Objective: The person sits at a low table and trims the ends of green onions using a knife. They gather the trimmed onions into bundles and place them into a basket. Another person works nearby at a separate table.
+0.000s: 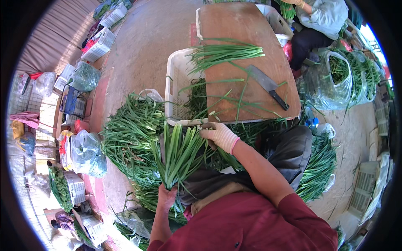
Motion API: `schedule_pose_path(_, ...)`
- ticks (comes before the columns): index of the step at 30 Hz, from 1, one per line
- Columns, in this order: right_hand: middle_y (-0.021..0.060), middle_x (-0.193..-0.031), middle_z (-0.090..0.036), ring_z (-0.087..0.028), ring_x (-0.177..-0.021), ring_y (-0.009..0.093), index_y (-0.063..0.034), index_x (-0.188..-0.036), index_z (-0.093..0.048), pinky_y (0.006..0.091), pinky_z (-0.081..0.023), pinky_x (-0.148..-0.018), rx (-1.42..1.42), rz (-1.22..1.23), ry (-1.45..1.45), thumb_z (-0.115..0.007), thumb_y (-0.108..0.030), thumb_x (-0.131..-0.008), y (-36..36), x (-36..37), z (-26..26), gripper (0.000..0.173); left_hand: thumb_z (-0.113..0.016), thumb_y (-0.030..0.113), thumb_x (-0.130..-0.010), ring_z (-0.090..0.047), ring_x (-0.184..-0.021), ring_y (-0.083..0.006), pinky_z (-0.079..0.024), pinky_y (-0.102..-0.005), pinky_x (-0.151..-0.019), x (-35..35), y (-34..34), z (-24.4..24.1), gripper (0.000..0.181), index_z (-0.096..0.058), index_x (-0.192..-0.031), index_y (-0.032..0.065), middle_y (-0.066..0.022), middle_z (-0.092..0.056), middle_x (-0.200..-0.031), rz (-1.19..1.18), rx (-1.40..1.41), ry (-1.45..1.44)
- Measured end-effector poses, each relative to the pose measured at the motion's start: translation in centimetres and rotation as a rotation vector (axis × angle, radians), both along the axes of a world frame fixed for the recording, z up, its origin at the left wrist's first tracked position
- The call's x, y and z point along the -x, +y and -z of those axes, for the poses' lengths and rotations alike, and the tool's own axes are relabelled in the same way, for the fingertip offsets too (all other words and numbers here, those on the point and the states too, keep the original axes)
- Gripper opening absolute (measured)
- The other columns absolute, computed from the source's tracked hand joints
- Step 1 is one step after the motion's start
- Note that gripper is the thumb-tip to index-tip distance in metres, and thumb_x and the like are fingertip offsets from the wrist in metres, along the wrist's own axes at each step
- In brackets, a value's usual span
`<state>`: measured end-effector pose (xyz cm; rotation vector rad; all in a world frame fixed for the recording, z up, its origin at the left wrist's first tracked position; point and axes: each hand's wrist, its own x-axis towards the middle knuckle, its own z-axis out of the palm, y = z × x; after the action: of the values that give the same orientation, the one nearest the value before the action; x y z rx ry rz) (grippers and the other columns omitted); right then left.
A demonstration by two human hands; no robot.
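Observation:
My bare left hand (pixel 168 194) is closed around the lower part of a bunch of long flat green leaves, likely garlic chives (pixel 180 153), fanned out above my lap. At the bunch's upper right edge is my right hand (pixel 216 135) in a striped knit glove, its fingertips at the stalk ends; whether they pinch a stalk is hard to tell. Ahead, a wooden board (pixel 226 28) carries a second bunch of green leaves (pixel 229 53), loose leaves and a cleaver (pixel 263 80) with a black handle. A white plastic crate (pixel 171 81) partly under the board holds more greens.
Large heaps of greens lie at my left (pixel 132 125) and right (pixel 320 166). A co-worker (pixel 323 18) sits at the upper right, a gloved hand holding greens, near plastic bags of greens (pixel 339 78). Crates (pixel 100 44) and filled bags (pixel 86 153) line the left side.

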<state>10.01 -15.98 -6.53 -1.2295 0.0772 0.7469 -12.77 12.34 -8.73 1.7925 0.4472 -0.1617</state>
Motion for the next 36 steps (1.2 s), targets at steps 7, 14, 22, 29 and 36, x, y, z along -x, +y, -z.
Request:
schedule_pose_path(7,0.0037,-0.066,-0.057,-0.053,-0.047,0.015,0.0056,-0.115,-0.061,0.0307,-0.044,-0.046,-0.078,0.124,0.014,-0.070,-0.021,-0.088,0.3,1.3,1.8,0.039,-0.073,0.023,-0.091,-0.059,-0.087,-0.0088,-0.048,-0.0271,-0.080,-0.1,-0.4,-0.5,0.030,-0.065,-0.111,0.0010,0.0004,-0.069,-0.099,0.009,0.000,-0.044)
schedule_pose_path(14,0.0034,-0.070,-0.059,-0.053,-0.050,0.013,0.0039,-0.102,-0.063,0.0303,-0.045,-0.047,0.248,0.314,-0.210,-0.070,-0.018,-0.089,-2.8,1.5,0.2,0.027,-0.073,0.010,-0.091,-0.058,-0.079,-0.0069,-0.047,-0.0241,-0.072,-0.1,-1.0,-0.6,0.021,-0.065,-0.109,-0.0005,-0.0003,-0.069,-0.092,-0.071,0.062,-0.010)
schedule_pose_path(22,0.0045,-0.070,-0.058,-0.053,-0.049,0.014,0.0052,-0.111,-0.060,0.0305,-0.045,-0.047,0.142,0.446,-0.077,-0.068,-0.025,-0.090,-8.7,0.2,0.7,0.038,-0.069,0.016,-0.092,-0.057,-0.073,-0.0076,-0.045,-0.0256,-0.066,0.1,-0.4,0.0,0.013,-0.067,-0.095,0.0032,0.0015,-0.066,-0.083,-0.044,-0.028,-0.021)
schedule_pose_path(29,0.0038,-0.080,-0.061,-0.055,-0.054,0.014,-0.0009,-0.117,-0.063,0.0310,-0.046,-0.049,0.052,0.120,0.010,-0.073,-0.026,-0.086,-5.9,3.1,3.8,0.040,-0.067,0.018,-0.091,-0.055,-0.077,-0.0076,-0.046,-0.0271,-0.072,0.4,-0.8,-0.7,0.018,-0.067,-0.099,0.0011,0.0026,-0.066,-0.086,-0.019,-0.024,-0.052)
schedule_pose_path(36,0.0050,-0.076,-0.061,-0.055,-0.055,0.014,0.0019,-0.114,-0.063,0.0305,-0.044,-0.049,0.069,-0.043,-0.011,-0.073,-0.025,-0.085,-3.8,2.7,3.3,0.041,-0.064,0.010,-0.088,-0.053,-0.076,-0.0059,-0.045,-0.0246,-0.070,0.3,-1.7,-1.4,0.014,-0.068,-0.098,0.0010,0.0048,-0.064,-0.085,-0.081,0.003,-0.063)
